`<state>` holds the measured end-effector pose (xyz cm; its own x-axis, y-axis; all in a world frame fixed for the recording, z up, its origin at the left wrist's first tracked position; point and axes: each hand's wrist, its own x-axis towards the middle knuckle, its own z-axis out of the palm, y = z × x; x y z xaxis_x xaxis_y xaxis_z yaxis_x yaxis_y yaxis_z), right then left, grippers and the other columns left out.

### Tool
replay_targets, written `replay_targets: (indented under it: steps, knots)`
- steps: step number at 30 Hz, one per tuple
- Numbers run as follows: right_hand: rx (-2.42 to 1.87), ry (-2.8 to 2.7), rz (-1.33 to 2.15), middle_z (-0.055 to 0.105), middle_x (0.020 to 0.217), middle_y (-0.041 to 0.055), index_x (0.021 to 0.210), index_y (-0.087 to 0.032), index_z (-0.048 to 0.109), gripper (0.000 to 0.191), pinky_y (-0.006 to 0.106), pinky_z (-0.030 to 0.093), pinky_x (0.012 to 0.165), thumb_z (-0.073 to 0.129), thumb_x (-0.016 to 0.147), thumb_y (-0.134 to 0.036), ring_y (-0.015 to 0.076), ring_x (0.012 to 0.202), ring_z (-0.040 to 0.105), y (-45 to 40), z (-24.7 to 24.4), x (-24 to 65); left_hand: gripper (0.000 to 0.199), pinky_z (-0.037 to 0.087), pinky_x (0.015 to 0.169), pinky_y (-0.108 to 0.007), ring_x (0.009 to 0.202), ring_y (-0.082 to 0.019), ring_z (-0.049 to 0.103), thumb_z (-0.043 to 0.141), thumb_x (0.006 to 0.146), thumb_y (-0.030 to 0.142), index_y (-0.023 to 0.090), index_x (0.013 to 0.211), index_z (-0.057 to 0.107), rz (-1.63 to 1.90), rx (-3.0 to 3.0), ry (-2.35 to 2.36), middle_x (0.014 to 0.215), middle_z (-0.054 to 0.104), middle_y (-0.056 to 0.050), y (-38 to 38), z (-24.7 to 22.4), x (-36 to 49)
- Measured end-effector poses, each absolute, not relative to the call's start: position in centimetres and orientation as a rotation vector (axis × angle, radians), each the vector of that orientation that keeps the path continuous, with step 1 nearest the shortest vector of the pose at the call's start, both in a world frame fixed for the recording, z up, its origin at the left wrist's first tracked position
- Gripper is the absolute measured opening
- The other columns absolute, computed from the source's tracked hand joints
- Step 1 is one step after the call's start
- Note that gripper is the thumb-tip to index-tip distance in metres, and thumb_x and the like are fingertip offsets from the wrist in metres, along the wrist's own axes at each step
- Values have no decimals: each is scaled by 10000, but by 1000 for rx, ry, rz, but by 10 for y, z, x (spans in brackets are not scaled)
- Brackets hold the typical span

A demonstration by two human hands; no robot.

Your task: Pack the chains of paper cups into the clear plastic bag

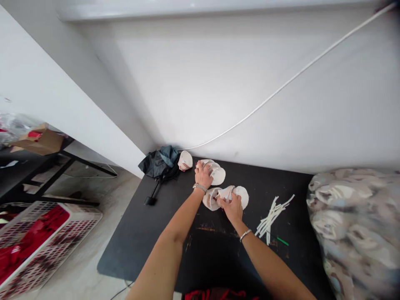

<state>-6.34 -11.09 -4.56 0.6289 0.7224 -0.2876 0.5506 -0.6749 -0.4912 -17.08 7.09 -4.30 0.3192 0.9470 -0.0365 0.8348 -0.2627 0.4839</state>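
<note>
Two groups of pale cream fabric pieces with rounded ends and brownish patches lie side by side on a black table. My left hand (pixel 203 175), with a bracelet at the wrist, curls its fingers over the farther pale fabric piece (pixel 218 176). Closer to me, my right hand (pixel 233 207) pinches the nearer pale fabric piece (pixel 241 196), thumb toward the left. Part of each piece is hidden under my fingers. A separate rounded pale piece (pixel 185 160) rests beyond my left hand, by the wall.
Dark crumpled cloth (pixel 161 161) and a small black object (pixel 150 201) lie left. White strips (pixel 271 220) and a green pen-like tool (pixel 282 241) lie right, near a large clear bag (pixel 356 225) of similar pieces. A crate (pixel 78 216) with red cloth stands on the floor.
</note>
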Motion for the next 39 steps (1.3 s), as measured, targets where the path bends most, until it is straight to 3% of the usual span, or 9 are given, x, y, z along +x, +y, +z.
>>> replay_targets:
  steps: [2, 5, 9, 12, 16, 24, 30, 36, 39]
  knots:
    - [-2518, -1027, 648, 604, 1266, 140, 1297, -188, 627, 642, 377, 514, 877, 681, 861, -656, 316, 1112, 660, -116, -44, -60, 663, 447, 1107, -570, 1402, -426, 438, 705, 858, 398, 276, 1490, 544, 365, 2176, 1553, 1736, 223, -130, 51, -47, -171]
    - [-2535, -1051, 625, 611, 1269, 159, 1306, -186, 619, 656, 408, 511, 918, 696, 859, -659, 339, 1159, 637, -120, -38, -62, 890, 339, 1208, -597, 1495, -445, 322, 796, 777, 494, 272, 1564, 445, 345, 2184, 1535, 1691, 316, -135, 50, -49, -169]
    - [-2533, -1098, 511, 581, 1358, 208, 1395, -176, 568, 819, 481, 495, 998, 764, 793, -695, 390, 1253, 581, -119, -30, -75, 1098, 247, 1271, -561, 1593, -444, 161, 876, 693, 444, 193, 1617, 338, 220, 2178, 1354, 1722, 190, -202, 79, -53, -163]
    - [-2557, -1126, 486, 564, 1385, 199, 1425, -187, 547, 848, 482, 473, 1035, 802, 770, -662, 382, 1279, 563, -117, -29, -78, 1029, 332, 1233, -522, 1533, -426, 317, 817, 748, 328, 215, 1635, 308, 242, 2103, 1370, 1684, 264, -198, 92, -55, -159]
    - [-2568, -1153, 520, 575, 1326, 154, 1375, -203, 579, 706, 440, 472, 1010, 779, 822, -593, 343, 1258, 569, -115, -32, -69, 936, 454, 1135, -508, 1364, -400, 499, 720, 797, 208, 240, 1643, 322, 310, 1979, 1523, 1582, 406, -183, 93, -46, -163]
    - [-2544, -1137, 559, 562, 1328, 147, 1372, -208, 572, 696, 430, 467, 991, 762, 832, -603, 331, 1229, 567, -115, -35, -66, 774, 476, 1115, -571, 1413, -434, 380, 598, 916, 238, 280, 1647, 347, 613, 2056, 1861, 1655, 356, -119, 47, -21, -263]
    - [-2531, -1065, 575, 553, 1344, 152, 1388, -207, 557, 717, 437, 466, 995, 772, 826, -597, 333, 1234, 563, -114, -37, -73, 697, 404, 1180, -580, 1423, -464, 362, 533, 1002, 372, 112, 1629, 376, 623, 1895, 2183, 1634, 341, -217, -14, -51, -289]
    - [-2499, -934, 613, 562, 1305, 133, 1306, -208, 606, 593, 402, 484, 958, 754, 826, -524, 300, 1156, 594, -113, -43, -68, 837, 443, 1154, -543, 1385, -437, 436, 725, 870, 400, 179, 1610, 402, 519, 1962, 1865, 1573, 403, -213, -67, -49, -217]
    - [-2475, -773, 641, 566, 1279, 129, 1321, -186, 593, 627, 363, 496, 908, 710, 846, -580, 261, 1061, 621, -111, -42, -49, 960, 451, 1159, -536, 1388, -415, 463, 801, 804, 418, 198, 1620, 345, 568, 1820, 1793, 1524, 433, -222, -84, -47, -199]
